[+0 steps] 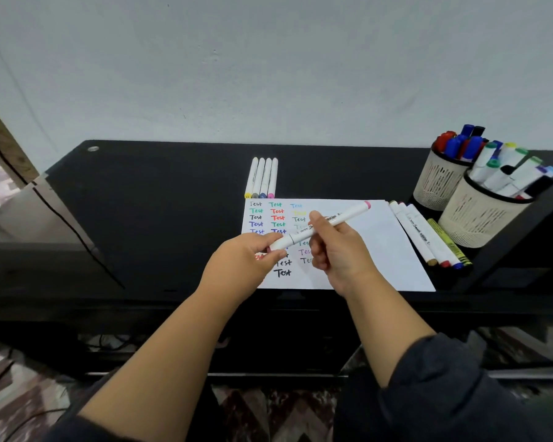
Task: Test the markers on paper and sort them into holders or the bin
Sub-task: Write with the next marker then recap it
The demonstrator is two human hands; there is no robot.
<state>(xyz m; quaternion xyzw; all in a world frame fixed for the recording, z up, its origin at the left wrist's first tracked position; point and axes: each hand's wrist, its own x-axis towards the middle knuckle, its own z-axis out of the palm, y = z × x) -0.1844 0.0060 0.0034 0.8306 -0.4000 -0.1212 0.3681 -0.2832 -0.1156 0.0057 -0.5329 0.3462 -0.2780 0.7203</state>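
Right hand [336,247] curled round white marker [324,226] barrel, left hand [246,260] pinching cap end, likely for uncapping or recapping, held over paper [380,247] full of "Test" marks. Four markers [262,177] beyond paper's far edge, more [428,237] off right edge by two full holders [479,215]. Free paper on right half; bin not visible.

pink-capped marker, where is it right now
In the head view the pink-capped marker is held over the paper, the left hand pinching its near end and the right hand gripping its barrel.
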